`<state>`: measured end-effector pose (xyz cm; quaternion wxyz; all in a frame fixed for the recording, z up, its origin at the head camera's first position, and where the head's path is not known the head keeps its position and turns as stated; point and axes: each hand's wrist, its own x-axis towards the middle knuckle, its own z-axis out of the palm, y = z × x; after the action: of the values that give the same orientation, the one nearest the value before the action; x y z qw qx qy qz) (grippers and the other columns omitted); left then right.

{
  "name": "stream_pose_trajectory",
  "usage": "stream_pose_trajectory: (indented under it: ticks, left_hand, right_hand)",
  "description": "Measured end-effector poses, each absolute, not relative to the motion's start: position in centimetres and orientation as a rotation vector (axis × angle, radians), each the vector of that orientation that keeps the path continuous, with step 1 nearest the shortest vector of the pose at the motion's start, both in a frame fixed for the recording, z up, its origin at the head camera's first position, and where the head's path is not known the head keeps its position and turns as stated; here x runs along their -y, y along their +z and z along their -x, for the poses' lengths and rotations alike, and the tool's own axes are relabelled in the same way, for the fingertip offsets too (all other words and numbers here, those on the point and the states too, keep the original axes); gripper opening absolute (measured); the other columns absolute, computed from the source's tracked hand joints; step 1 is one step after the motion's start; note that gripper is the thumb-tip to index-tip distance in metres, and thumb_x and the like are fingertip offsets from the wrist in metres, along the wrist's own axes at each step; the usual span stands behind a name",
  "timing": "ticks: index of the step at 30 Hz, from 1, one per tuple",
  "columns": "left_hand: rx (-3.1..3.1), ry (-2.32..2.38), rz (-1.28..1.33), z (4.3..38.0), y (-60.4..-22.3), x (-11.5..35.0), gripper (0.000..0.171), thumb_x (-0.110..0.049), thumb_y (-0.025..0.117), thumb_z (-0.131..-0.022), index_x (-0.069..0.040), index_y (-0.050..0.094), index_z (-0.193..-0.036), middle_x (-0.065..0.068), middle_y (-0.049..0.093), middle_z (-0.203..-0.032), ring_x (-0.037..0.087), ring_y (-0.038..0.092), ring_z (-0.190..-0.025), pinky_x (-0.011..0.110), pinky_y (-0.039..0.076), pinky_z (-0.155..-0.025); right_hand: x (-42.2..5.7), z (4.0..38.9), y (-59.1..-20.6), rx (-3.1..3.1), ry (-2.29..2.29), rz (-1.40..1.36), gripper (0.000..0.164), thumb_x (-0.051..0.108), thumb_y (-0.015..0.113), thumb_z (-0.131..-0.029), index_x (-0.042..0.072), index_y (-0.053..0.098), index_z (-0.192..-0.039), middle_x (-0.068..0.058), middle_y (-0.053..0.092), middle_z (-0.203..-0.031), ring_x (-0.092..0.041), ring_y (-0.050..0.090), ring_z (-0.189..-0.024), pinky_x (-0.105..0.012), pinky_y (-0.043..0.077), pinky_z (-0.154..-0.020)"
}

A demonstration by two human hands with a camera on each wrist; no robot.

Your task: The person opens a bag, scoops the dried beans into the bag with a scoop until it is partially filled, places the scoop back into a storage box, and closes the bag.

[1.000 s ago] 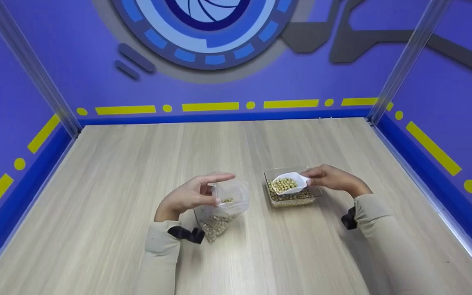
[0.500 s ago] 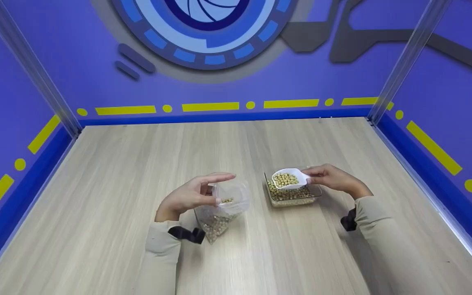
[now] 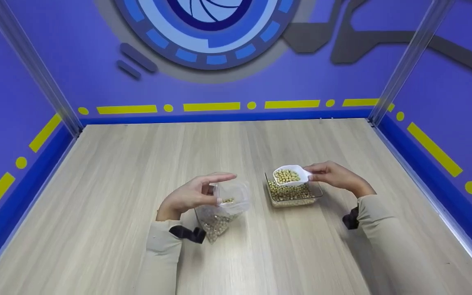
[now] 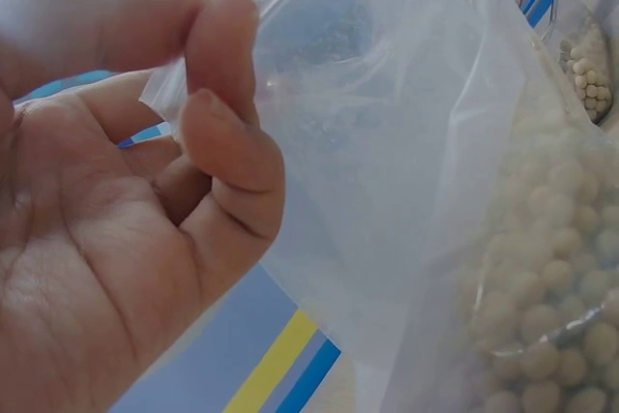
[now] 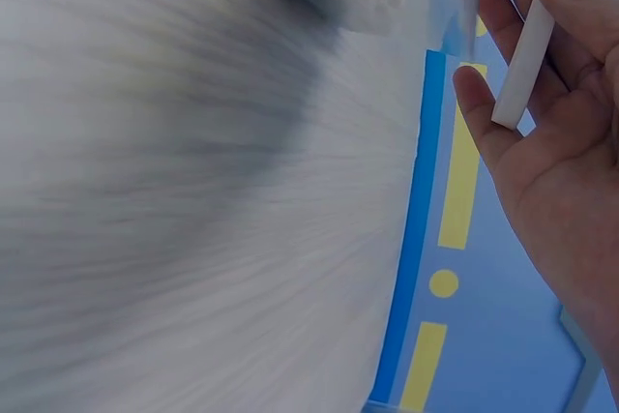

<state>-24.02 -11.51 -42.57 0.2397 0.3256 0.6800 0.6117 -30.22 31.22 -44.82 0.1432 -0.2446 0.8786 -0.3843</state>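
Observation:
My left hand (image 3: 187,196) holds the mouth of a clear plastic bag (image 3: 216,227), whose lower part bulges with pale round dried beans. In the left wrist view the fingers (image 4: 232,142) curl and pinch the upper edge of the bag (image 4: 377,171). My right hand (image 3: 338,176) grips a white scoop (image 3: 301,173) by its handle; beans (image 3: 287,176) heap in its bowl. The scoop overlaps the back of a clear rectangular container (image 3: 321,193) part-filled with the same beans. In the right wrist view the handle (image 5: 527,70) lies across the curled fingers.
A light wood-grain tabletop (image 3: 137,164) carries the bag and the container. Blue panels (image 3: 219,92) with yellow marks rise at the back and both sides. Black straps (image 3: 187,234) sit on both sleeved wrists.
My right hand has raised the bean-filled scoop from low over the container to higher, toward its back, and the scoop has levelled. My left hand and the bag stay put.

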Motion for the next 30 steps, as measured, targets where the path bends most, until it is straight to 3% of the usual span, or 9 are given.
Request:
stream_pose_trajectory:
  ticks: [4,12,24,30]
  left_hand:
    - [-1.865,1.666,-0.892,24.1,-42.5,11.5,0.067,0.009,0.060,-0.084,-0.002,0.038,-0.146,0.016,0.031,-0.154,0.006,0.055,-0.077,0.020,0.051,-0.069]
    - [-1.881,1.652,-0.911,24.2,-42.5,11.4,0.066,0.008,0.061,-0.084,-0.001,0.038,-0.146,0.017,0.031,-0.154,0.003,0.051,-0.070,0.019,0.048,-0.066]
    - [-1.921,1.642,-0.926,24.1,-42.6,11.4,0.066,0.008,0.061,-0.084,0.000,0.039,-0.145,0.018,0.033,-0.153,0.003,0.046,-0.067,0.018,0.044,-0.063]
    - [-1.918,1.636,-0.916,24.2,-42.6,11.3,0.065,0.008,0.060,-0.084,-0.001,0.039,-0.145,0.017,0.033,-0.152,0.003,0.047,-0.066,0.019,0.045,-0.062]
  right_hand:
    - [-30.9,30.1,-44.3,-2.521,-1.115,0.713,0.038,0.023,0.060,-0.094,0.007,0.062,-0.128,-0.015,0.061,-0.130,-0.019,0.057,-0.117,-0.017,0.045,-0.091]
    - [-29.7,29.6,-43.2,-2.469,-1.159,0.741,0.041,0.023,0.059,-0.095,0.004,0.060,-0.130,-0.017,0.060,-0.130,0.000,0.058,-0.108,-0.015,0.046,-0.090]
    - [-27.0,28.7,-41.8,-2.449,-1.176,0.859,0.039,0.019,0.060,-0.094,0.000,0.060,-0.128,-0.022,0.060,-0.128,-0.003,0.060,-0.101,-0.016,0.048,-0.085]
    - [-25.5,28.3,-41.2,-2.442,-1.154,0.859,0.039,0.021,0.061,-0.093,0.004,0.062,-0.128,-0.017,0.062,-0.128,-0.010,0.060,-0.102,-0.017,0.048,-0.085]
